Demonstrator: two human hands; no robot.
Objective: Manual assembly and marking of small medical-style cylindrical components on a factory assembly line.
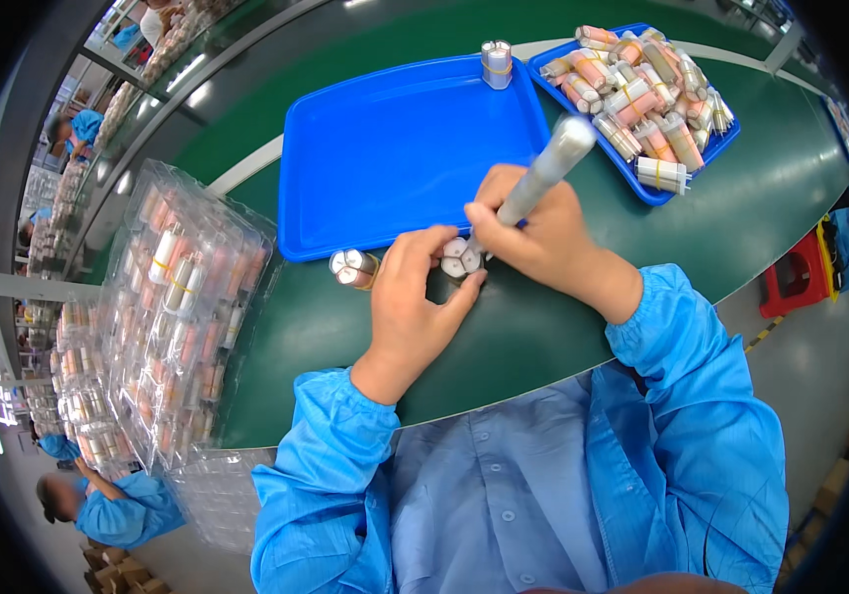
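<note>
My left hand (pixel 407 312) steadies a small bundle of white-ended cylinders (pixel 460 259) upright on the green table (pixel 345 346), thumb and fingers around its sides. In my right hand (pixel 558 238) is a thick, whitish pen-shaped tool (pixel 551 163), gripped like a pen and tilted. Its lower end is by the bundle's right edge; my fingers hide the exact tip. Just left of my left fingers stands another banded bundle (pixel 352 267), close to the large blue tray (pixel 405 168).
One bundle (pixel 497 64) stands at the large tray's far right corner. A smaller blue tray (pixel 657 196) at the right is heaped with pink, white and grey bundles. Clear plastic packs of cylinders (pixel 177 317) are stacked at the left. Another person (pixel 118 505) works beyond them.
</note>
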